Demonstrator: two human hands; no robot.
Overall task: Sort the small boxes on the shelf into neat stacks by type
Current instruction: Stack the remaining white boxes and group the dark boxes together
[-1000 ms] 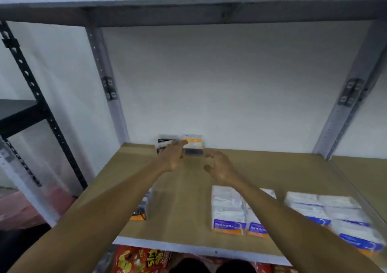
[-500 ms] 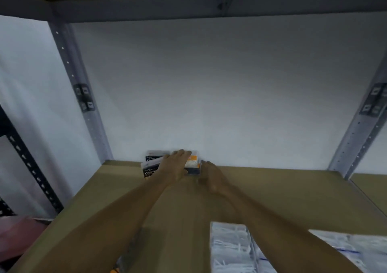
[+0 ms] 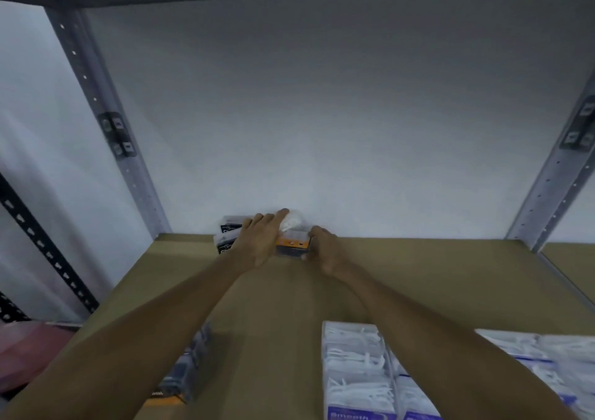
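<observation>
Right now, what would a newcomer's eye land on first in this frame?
Both arms reach deep to the back of the wooden shelf, where the left hand and right hand close around a small orange-banded box against the white wall. Just left of it sit dark boxes. Near the front edge at lower right, white packs with purple labels lie in rows.

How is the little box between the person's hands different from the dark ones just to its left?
The orange-banded box sits between both hands, left hand and right hand touching its sides; the dark boxes lie untouched by fingers. The first has an orange band and clear top; the others are black with white lettering. Both sit at the shelf's back edge.
</observation>
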